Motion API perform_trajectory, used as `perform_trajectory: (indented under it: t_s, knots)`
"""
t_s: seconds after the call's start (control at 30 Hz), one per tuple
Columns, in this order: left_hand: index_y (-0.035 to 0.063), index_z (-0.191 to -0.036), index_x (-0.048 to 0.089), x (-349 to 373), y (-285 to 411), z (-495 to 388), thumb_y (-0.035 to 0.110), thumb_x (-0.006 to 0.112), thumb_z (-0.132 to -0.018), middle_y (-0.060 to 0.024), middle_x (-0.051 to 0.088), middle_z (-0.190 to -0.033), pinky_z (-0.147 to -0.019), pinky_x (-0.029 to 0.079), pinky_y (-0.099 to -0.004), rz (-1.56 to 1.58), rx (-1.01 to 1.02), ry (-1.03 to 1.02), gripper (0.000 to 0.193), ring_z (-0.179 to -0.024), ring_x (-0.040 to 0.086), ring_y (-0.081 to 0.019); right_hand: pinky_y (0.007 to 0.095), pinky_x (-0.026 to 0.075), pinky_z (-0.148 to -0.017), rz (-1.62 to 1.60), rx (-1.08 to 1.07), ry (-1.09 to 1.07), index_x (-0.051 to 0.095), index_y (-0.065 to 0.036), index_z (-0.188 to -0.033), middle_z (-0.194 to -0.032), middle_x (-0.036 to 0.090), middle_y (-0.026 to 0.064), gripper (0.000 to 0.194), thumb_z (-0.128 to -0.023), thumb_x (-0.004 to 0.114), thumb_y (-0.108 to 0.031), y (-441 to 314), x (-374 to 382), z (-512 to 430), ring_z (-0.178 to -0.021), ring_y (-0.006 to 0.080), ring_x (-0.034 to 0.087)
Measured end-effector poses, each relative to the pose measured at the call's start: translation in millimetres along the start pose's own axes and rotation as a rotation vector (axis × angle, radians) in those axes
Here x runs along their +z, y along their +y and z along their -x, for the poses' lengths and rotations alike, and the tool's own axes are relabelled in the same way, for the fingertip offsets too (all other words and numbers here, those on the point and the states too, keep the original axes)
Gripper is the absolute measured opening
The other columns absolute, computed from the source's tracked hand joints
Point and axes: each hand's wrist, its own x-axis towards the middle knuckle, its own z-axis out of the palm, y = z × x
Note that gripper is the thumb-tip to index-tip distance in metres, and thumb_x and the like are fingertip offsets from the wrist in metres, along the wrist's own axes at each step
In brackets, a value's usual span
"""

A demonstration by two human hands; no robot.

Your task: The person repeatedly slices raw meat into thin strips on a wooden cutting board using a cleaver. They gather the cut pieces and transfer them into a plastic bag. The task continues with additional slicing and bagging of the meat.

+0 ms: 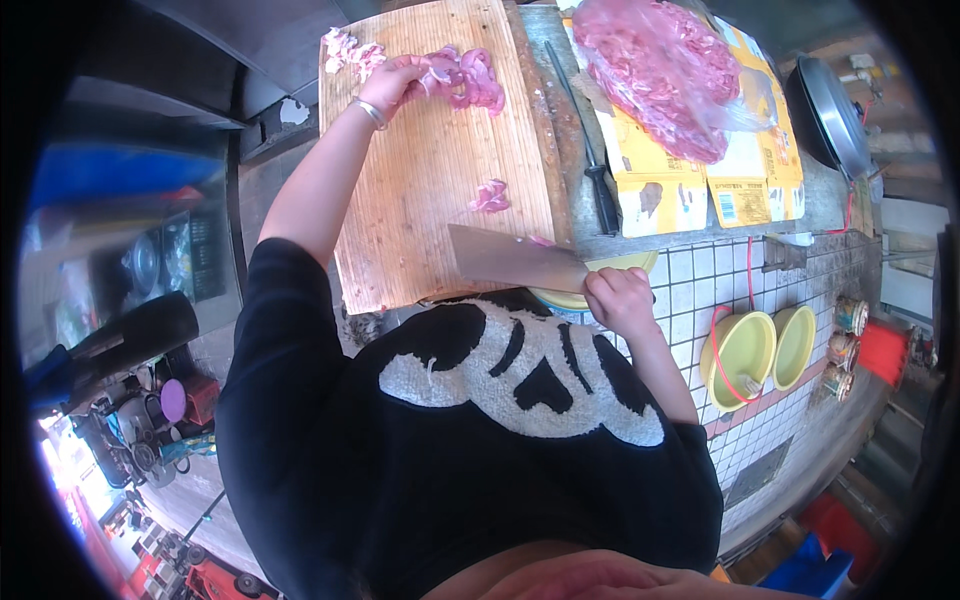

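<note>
On a wooden cutting board (435,172), my left hand (390,88) holds the edge of some sliced raw meat (472,79) near the far side. Pale, fatty trimmings (352,54) lie just left of that hand. My right hand (621,300) grips the handle of a cleaver (517,259), its broad blade over the board's near right corner. A small piece of meat (491,196) rests beyond the blade, and a scrap touches or lies beside the blade's upper edge. Right of the board, a sharpening steel (585,127) with a black handle lies on the counter.
A clear plastic bag of cut raw meat (660,75) sits on flattened yellow cardboard (660,195) at right. Beyond it stands a metal pan or lid (832,112). Yellow-green basins (739,360) are lower right by the tiles. Another basin (630,262) shows partly beneath the cleaver.
</note>
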Motion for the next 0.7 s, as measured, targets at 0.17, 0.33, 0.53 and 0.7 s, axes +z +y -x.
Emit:
perform_trajectory:
  t_s: [0.17, 0.33, 0.53, 0.7]
  knots:
    - [0.0068, -0.102, 0.055, 11, -10, 85, 0.024, 0.053, -0.099, -0.0044, 0.064, -0.089, -0.081, 0.052, -0.0298, 0.203, 0.090, -0.370, 0.018, -0.086, 0.063, -0.0120, 0.0331, 0.038, -0.058, -0.138, 0.074, 0.072, 0.060, -0.012, -0.080, -0.067, 0.058, 0.0004, 0.011, -0.073, 0.069, -0.011, 9, 1, 7, -0.059, 0.0178, 0.059]
    - [0.0072, -0.107, 0.053, 57, -63, 148, 0.027, 0.057, -0.097, -0.0050, 0.065, -0.095, -0.059, 0.057, -0.0277, 0.222, -0.276, -0.251, 0.023, -0.075, 0.065, -0.0126, 0.0361, 0.041, -0.053, -0.310, 0.180, 0.076, 0.060, -0.007, -0.081, -0.068, 0.062, 0.0066, 0.009, -0.079, 0.069, -0.006, 24, 10, 3, -0.057, 0.0248, 0.060]
    - [0.0027, -0.116, 0.053, 40, -117, 161, 0.016, 0.060, -0.091, -0.0107, 0.065, -0.095, -0.065, 0.055, -0.0326, -0.526, -0.168, 0.158, 0.029, -0.077, 0.067, -0.0225, 0.0367, 0.044, -0.049, -0.446, 0.223, 0.018, 0.061, -0.004, -0.081, -0.065, 0.061, 0.0095, 0.008, -0.082, 0.068, -0.006, 36, 20, -12, -0.052, 0.0279, 0.059]
    - [0.0053, -0.106, 0.063, 31, -135, 198, 0.011, 0.068, -0.080, -0.0139, 0.065, -0.096, -0.077, 0.052, -0.0402, -1.204, 0.517, 0.475, 0.026, -0.087, 0.064, -0.0302, 0.0373, 0.047, -0.052, -0.455, 0.199, -0.062, 0.061, -0.005, -0.081, -0.066, 0.061, 0.0109, 0.009, -0.083, 0.068, -0.010, 26, 21, -22, -0.055, 0.0293, 0.062]
